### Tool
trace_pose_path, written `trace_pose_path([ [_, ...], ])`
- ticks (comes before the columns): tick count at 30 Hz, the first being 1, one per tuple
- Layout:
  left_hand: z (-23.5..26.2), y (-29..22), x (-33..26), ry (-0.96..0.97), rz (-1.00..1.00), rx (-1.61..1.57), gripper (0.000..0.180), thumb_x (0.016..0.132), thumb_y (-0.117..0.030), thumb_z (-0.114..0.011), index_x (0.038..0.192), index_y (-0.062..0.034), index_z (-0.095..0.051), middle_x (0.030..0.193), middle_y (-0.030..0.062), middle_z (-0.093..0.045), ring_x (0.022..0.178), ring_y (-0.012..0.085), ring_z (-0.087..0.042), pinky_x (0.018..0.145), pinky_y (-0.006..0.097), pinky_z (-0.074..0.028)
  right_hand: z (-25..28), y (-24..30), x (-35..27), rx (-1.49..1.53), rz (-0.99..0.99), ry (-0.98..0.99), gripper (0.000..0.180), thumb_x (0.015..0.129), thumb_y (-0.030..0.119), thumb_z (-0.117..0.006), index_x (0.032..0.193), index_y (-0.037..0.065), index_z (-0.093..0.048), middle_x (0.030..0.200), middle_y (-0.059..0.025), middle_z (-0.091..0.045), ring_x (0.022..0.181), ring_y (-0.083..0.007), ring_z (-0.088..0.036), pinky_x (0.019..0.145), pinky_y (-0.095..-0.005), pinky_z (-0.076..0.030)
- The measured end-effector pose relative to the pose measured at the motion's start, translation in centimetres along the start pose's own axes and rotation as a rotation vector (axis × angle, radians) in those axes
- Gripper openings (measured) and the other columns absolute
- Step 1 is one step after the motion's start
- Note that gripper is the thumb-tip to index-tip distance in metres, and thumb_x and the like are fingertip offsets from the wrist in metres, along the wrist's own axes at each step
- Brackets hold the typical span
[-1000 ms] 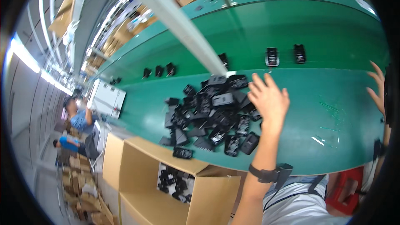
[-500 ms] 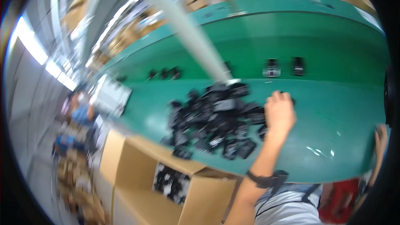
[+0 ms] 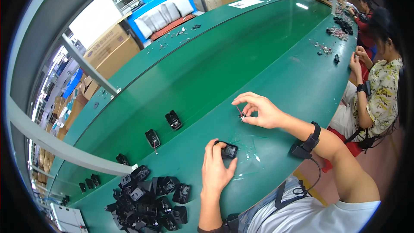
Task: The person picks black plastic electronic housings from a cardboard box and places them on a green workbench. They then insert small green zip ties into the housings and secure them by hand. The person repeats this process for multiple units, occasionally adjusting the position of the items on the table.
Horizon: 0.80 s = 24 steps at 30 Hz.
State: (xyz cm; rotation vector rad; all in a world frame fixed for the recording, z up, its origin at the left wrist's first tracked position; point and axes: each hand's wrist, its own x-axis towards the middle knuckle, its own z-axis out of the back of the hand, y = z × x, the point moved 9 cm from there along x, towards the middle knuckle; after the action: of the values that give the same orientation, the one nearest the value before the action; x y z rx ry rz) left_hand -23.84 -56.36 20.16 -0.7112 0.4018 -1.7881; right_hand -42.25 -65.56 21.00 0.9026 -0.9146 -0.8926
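Observation:
My left hand (image 3: 214,169) is closed around a black plastic housing (image 3: 230,150), which rests on or just over the green table; its hollow side shows. Farther right, the fingers of my right hand (image 3: 261,111) pinch a tiny part with a thin red wire (image 3: 239,110), held above the tabletop. What exactly this part is stays too small to tell. Beside my left forearm lies a heap of similar black housings (image 3: 146,203). Thin clear scraps (image 3: 250,155) are scattered right of the held housing.
Several black housings (image 3: 173,120) stand spaced along the darker green strip (image 3: 207,82) beyond the table. A slanting grey post (image 3: 73,146) rises beside the heap. At the right a co-worker (image 3: 379,77) handles something small near piles of little parts (image 3: 338,33).
The view has swung to the right. My left hand, earlier reaching beside the heap, now holds a housing. My right hand has come from the edge into the middle, pinching the wired part.

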Motion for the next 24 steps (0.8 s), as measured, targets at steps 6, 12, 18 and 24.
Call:
trace_pose_path([
  [6, 0.6, 0.9, 0.3, -0.081, 0.007, -0.134, 0.059, 0.068, -0.011, -0.079, 0.118, -0.0048, -0.048, 0.125, 0.0211, -0.05, 0.108, 0.0385, -0.059, 0.089, 0.043, -0.053, -7.0, -0.9, 0.3, 0.506, -0.167, 0.167, 0.065, 0.085, 0.001, -0.071, 0.141, 0.002, -0.04, 0.108, -0.01, -0.069, 0.085, -0.0074, -0.06, 0.074, -0.0222, -0.051],
  [12, 0.3, 0.9, 0.5, -0.061, 0.024, -0.14, 0.062, 0.07, -0.013, -0.078, 0.125, -0.0055, -0.05, 0.126, 0.0214, -0.05, 0.11, 0.0398, -0.058, 0.091, 0.045, -0.052, -7.2, -0.6, -0.7, 0.506, -0.154, 0.181, 0.051, 0.085, 0.002, -0.072, 0.132, -0.002, -0.052, 0.108, -0.0103, -0.068, 0.094, -0.0104, -0.063, 0.083, -0.0251, -0.052],
  [18, 0.4, 0.6, 0.5, -0.081, -0.012, -0.25, 0.056, 0.069, -0.011, -0.078, 0.123, -0.0089, -0.061, 0.131, 0.0213, -0.048, 0.116, 0.0383, -0.057, 0.095, 0.043, -0.05, -6.7, -2.1, -1.2, 0.572, -0.215, 0.154, 0.044, 0.086, 0.001, -0.072, 0.127, -0.001, -0.056, 0.108, -0.0088, -0.065, 0.099, -0.0121, -0.064, 0.088, -0.0249, -0.053],
  [24, 0.8, 0.5, 0.4, -0.045, -0.027, -0.252, 0.057, 0.07, -0.009, -0.078, 0.124, -0.0076, -0.061, 0.134, 0.0213, -0.047, 0.118, 0.0385, -0.055, 0.097, 0.044, -0.048, -6.4, -0.6, -1.0, 0.592, -0.211, 0.175, 0.053, 0.086, 0.005, -0.073, 0.133, 0.001, -0.05, 0.106, -0.0082, -0.066, 0.091, -0.0099, -0.062, 0.078, -0.0217, -0.05],
])
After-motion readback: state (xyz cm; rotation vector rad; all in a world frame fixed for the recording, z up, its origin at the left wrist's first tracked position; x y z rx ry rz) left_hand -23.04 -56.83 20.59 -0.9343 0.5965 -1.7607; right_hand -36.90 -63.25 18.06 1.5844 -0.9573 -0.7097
